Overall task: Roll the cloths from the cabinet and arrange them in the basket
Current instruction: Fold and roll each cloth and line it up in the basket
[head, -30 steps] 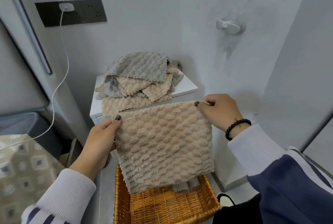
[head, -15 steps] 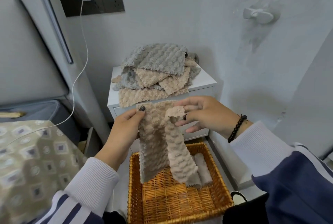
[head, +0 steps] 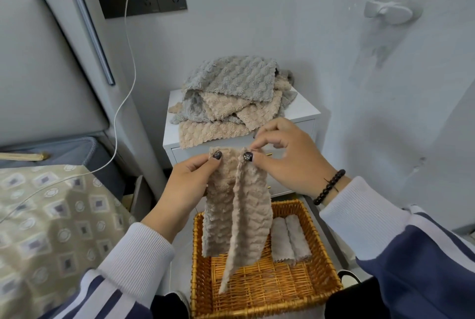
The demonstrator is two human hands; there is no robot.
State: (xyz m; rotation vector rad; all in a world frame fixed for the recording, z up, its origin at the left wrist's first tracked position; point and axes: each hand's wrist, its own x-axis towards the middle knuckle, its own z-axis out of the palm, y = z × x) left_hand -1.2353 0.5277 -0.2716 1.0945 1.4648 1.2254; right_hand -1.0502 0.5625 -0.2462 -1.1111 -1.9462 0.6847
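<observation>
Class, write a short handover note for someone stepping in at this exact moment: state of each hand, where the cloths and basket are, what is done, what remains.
Left hand and right hand each pinch the top edge of a beige cloth, folded lengthwise and hanging over the wicker basket.
Done: two rolled cloths lie in the basket.
Left: roll this cloth, place it, then work through the pile of cloths on the white cabinet.

Centre frame: we note our left hand (head: 189, 185) and right hand (head: 288, 156) pinching the top edge of a folded beige cloth (head: 237, 205) above a wicker basket (head: 331, 262) holding two rolled cloths (head: 289, 240). Behind: cloth pile (head: 231, 97) on white cabinet (head: 303, 110).
</observation>
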